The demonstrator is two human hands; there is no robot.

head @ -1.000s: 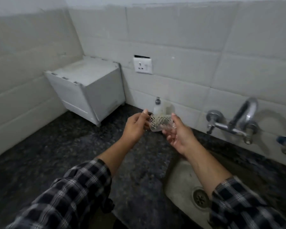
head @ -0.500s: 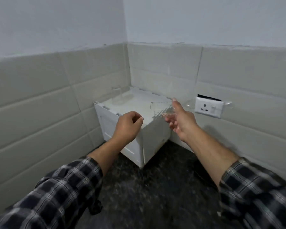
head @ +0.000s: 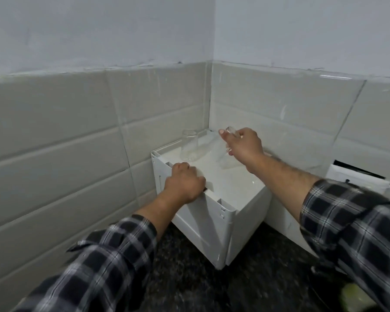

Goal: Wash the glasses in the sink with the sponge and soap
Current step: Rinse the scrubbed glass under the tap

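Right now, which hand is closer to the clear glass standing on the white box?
Left. The left hand grips the rim of the white box just in front of the standing glass; the right hand is raised to its right, holding a second glass.

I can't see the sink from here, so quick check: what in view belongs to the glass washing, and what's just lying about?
Job: clear glass held in right hand; second clear glass standing on white box.
Lying about: white box, left hand gripping its rim; wall socket; dark countertop; blurred green object, unidentifiable.
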